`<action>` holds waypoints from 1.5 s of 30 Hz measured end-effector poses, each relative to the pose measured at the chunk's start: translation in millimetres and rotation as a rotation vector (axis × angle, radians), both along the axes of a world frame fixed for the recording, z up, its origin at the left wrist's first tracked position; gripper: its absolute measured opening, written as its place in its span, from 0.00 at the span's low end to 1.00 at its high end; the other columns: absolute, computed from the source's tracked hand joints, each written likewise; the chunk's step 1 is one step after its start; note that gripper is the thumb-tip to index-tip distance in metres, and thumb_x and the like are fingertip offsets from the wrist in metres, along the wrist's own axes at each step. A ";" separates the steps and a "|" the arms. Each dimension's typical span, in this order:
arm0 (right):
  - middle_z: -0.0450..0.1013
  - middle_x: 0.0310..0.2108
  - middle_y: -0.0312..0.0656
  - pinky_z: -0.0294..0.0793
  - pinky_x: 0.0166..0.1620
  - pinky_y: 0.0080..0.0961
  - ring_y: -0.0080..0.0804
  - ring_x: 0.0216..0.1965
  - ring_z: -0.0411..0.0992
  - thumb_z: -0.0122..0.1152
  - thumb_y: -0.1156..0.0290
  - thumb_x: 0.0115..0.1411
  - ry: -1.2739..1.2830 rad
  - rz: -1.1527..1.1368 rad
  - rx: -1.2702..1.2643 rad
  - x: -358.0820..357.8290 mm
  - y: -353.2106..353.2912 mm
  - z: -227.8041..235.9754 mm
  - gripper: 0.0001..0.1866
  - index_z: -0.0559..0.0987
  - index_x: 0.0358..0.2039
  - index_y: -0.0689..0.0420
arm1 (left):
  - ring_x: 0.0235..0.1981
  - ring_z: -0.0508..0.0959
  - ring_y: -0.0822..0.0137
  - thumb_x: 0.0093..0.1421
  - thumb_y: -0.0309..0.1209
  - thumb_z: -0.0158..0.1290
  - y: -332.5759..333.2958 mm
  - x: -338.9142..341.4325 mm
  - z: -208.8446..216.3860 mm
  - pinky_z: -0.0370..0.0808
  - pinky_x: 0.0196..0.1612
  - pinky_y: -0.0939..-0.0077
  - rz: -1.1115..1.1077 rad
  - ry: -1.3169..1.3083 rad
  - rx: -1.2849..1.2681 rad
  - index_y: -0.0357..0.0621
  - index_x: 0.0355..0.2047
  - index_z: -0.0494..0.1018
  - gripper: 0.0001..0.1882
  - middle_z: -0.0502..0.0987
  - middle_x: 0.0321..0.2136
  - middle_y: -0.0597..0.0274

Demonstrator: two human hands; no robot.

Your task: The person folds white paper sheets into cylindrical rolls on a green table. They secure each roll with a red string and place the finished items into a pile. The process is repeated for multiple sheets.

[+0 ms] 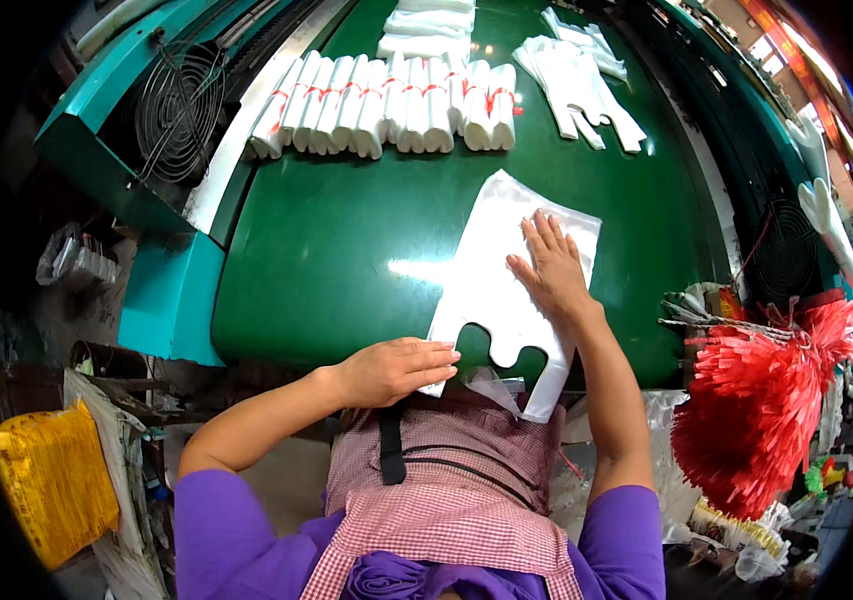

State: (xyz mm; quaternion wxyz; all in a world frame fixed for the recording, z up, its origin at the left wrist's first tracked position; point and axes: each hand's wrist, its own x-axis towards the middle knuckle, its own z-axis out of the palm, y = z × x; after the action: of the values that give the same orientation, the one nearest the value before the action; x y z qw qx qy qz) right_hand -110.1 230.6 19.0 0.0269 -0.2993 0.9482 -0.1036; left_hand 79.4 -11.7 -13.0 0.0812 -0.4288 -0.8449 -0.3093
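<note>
White plastic bag (pixel 491 260) is lying on the green bench (pixel 346 260); I'm resting R hand (pixel 551 265) on it, fingers slightly spread; L hand (pixel 396 370) is overlapping its near-L edge, fingers together, can't tell if pinching.

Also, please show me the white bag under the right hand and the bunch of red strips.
White bag (pixel 487 284): head view, middle of its flat body.
Red strips (pixel 749 412): head view, middle of the bunch.

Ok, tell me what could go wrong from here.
The two strips of the white plastic reach past the front edge of the green table, so they might snag on the checked apron. The right hand lies flat on the plastic; if it lifted, the plastic could slip.
</note>
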 end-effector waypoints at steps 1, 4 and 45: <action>0.47 0.69 0.48 0.42 0.68 0.44 0.48 0.70 0.43 0.52 0.49 0.62 0.020 0.013 -0.005 -7.1 2.9 -4.1 0.36 0.60 0.65 0.56 | 0.59 0.69 0.56 0.53 0.23 0.55 0.5 -2.2 0.6 0.68 0.58 0.61 0.007 0.013 0.017 0.39 0.49 0.72 0.21 0.68 0.57 0.54; 0.49 0.68 0.50 0.47 0.67 0.45 0.49 0.69 0.45 0.57 0.53 0.60 0.000 0.068 -0.070 -10.3 15.5 -2.3 0.35 0.62 0.63 0.57 | 0.60 0.67 0.59 0.51 0.23 0.55 2.8 -10.7 7.2 0.65 0.59 0.61 0.064 -0.032 0.024 0.43 0.49 0.72 0.22 0.68 0.58 0.56; 0.59 0.63 0.53 0.56 0.64 0.42 0.49 0.65 0.55 0.57 0.63 0.60 -0.115 0.055 -0.335 15.6 42.0 7.0 0.27 0.68 0.57 0.63 | 0.31 0.78 0.51 0.58 0.30 0.52 69.4 -101.1 27.0 0.74 0.34 0.63 0.247 -0.242 0.026 0.43 0.38 0.76 0.09 0.78 0.33 0.51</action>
State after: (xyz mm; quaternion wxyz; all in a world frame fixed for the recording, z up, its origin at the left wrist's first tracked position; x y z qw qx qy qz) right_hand -94.5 272.6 26.0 0.0340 -0.3190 0.9060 -0.2762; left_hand -21.6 57.7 14.0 0.0219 -0.2803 -0.8907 -0.3573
